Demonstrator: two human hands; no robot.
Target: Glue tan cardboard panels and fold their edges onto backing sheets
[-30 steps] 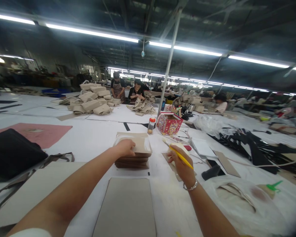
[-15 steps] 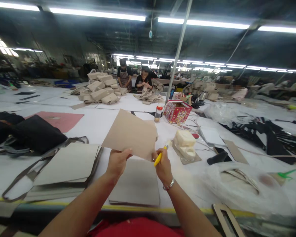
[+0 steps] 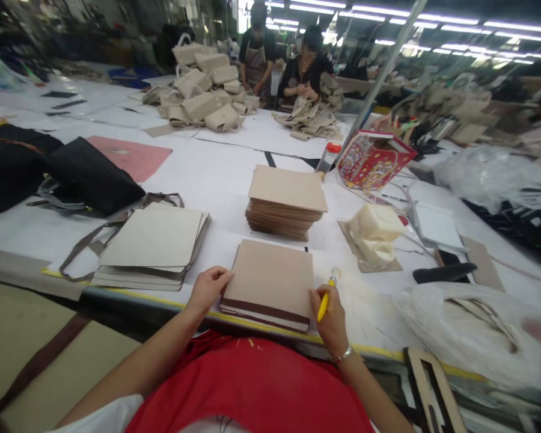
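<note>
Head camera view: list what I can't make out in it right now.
In the head view:
- Left hand: whether its fingers pinch the tan sheet or only touch it; the hand itself hides this.
- Yellow-handled tool in the right hand: its pale tip is blurred.
- Red patterned box: lower inside, hidden by its walls.
- Slotted frame: near end, cut off by the bottom edge.

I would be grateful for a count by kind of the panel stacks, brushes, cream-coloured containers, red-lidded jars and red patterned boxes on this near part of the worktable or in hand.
Panel stacks: 3
Yellow-handled brush: 1
Cream-coloured container: 1
Red-lidded jar: 1
Red patterned box: 1
Total: 7
</note>
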